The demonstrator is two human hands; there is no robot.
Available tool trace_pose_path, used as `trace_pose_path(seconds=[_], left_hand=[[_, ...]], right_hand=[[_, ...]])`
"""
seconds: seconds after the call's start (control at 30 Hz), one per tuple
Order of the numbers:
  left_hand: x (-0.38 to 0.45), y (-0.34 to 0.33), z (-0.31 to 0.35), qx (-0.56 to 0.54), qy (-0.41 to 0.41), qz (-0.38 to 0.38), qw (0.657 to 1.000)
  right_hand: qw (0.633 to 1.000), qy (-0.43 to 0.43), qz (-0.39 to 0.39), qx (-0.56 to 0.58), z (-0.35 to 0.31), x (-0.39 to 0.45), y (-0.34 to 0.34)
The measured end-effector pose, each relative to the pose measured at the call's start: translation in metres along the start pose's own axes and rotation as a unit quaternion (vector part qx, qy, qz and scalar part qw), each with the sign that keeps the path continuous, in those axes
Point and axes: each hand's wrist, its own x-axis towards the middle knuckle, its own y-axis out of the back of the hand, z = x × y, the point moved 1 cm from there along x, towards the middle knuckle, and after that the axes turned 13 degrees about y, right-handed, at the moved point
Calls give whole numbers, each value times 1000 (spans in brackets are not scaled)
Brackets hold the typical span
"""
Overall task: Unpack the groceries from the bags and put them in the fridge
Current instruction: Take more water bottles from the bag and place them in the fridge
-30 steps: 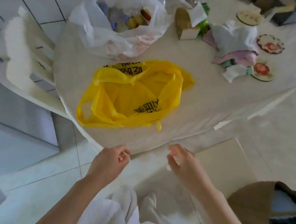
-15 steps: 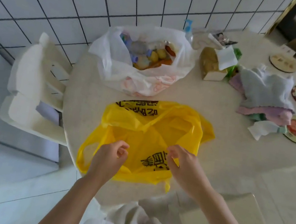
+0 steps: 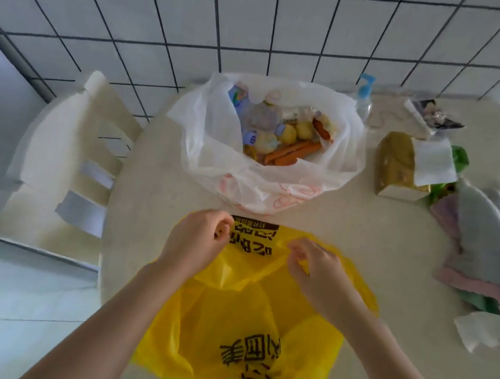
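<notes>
Both forearms were bare to the frame's lower edge, with no sleeves, and the left hand [image 3: 198, 240] and right hand [image 3: 316, 270] wore no rings or gloves.

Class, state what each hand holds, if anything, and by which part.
Both the left hand and right hand pinch the yellow bag at its far rim.

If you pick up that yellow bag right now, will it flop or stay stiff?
Probably floppy: the yellow bag lies crumpled and flat on the table. Likely very light, since it looks empty. It may be slippery too; its thin plastic looks smooth.
</notes>
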Motion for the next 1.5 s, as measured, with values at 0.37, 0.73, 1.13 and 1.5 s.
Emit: trace_pose_path(seconds=[0.37,0.73,1.13,1.5], left_hand=[[135,-12,53,88,-60,56,993],[244,-29,31,284,-157,58,944],[281,-28,8,365,-117,151,911],[289,-34,0,340,-200,141,908]], right_hand=[[997,81,3,-11,60,159,61],[990,108,-32,-88,84,299,39],[994,16,-66,-81,110,353,-14],[960,-114,72,244,122,340,8]])
